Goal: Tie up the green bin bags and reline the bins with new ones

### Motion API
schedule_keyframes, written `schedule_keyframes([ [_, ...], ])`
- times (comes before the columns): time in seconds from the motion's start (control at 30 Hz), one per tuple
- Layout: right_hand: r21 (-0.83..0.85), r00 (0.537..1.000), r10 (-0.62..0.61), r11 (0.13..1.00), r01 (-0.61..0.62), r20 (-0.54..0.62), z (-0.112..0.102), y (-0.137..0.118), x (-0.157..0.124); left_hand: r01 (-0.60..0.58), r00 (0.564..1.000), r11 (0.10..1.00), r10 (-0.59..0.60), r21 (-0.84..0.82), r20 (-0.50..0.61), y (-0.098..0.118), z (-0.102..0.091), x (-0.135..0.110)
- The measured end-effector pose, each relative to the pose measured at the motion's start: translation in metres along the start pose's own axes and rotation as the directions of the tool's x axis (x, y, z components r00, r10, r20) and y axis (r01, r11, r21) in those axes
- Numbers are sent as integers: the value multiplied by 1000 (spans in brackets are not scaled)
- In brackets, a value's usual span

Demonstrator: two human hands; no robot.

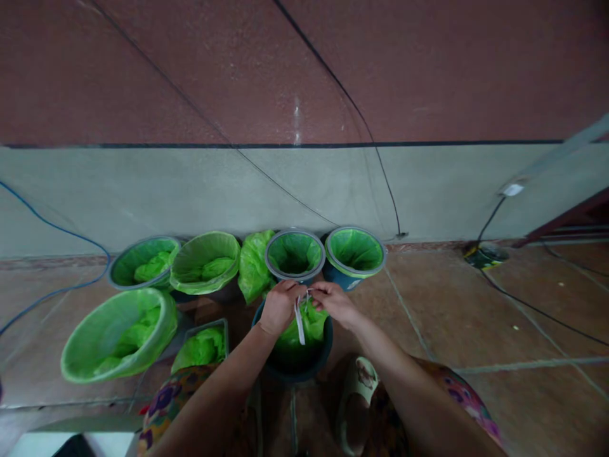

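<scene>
Over a dark blue bucket (291, 371) between my feet, my left hand (280, 307) and my right hand (334, 301) meet with their fingertips close together. Both pinch a thin white tie strip (299, 322), whose loose end hangs down. Under the hands, a bright green plastic bag (311, 325) bulges inside the bucket. Whether the strip is fastened to this bag is hidden by my fingers.
Along the wall stand several bins lined with green bags, including a grey-rimmed bin (295, 274) and another at its right (356, 273). A green bag (255, 261) leans beside them. A large lined bin (164, 317) tilts at left. Cables (537, 306) cross the tiled floor.
</scene>
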State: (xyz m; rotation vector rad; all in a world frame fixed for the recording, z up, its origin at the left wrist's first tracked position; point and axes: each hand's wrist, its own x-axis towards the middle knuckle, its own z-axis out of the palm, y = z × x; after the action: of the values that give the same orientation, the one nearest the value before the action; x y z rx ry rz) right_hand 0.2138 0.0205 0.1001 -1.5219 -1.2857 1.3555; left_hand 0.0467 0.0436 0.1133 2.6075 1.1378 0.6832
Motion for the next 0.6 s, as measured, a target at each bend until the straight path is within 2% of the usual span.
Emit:
schedule_keyframes([
  [0.07, -212, 998, -62, 976, 59, -5, -5, 1, 2, 73, 994, 997, -76, 38, 85, 1, -2, 1],
  [0.17, -553, 993, -121, 826, 108, 14, -13, 2, 3, 152, 963, 981, -174, 118, 207, 3, -4, 2],
  [0.27, -786, 998, -31, 617, -26, -58, -22, 2, 0, 242, 913, 952, -288, 187, 289, 0, -4, -1],
  [0.33, -844, 992, 53, 522, -128, -117, -26, 2, -3, 313, 879, 928, -364, 201, 308, -5, -3, -4],
  [0.43, -842, 974, 157, 492, -221, -164, -29, 0, -6, 454, 832, 883, -467, 117, 299, -15, 2, -6],
  [0.5, -826, 967, 166, 504, -251, -192, -29, 0, -6, 594, 773, 802, -547, -65, 321, -18, 5, -4],
  [0.53, -820, 974, 139, 526, -226, -179, -29, 0, -6, 666, 734, 719, -583, -201, 348, -19, 7, -3],
  [0.6, -779, 997, 43, 622, -82, -71, -27, 0, -5, 733, 671, 462, -613, -500, 417, -17, 11, 1],
])
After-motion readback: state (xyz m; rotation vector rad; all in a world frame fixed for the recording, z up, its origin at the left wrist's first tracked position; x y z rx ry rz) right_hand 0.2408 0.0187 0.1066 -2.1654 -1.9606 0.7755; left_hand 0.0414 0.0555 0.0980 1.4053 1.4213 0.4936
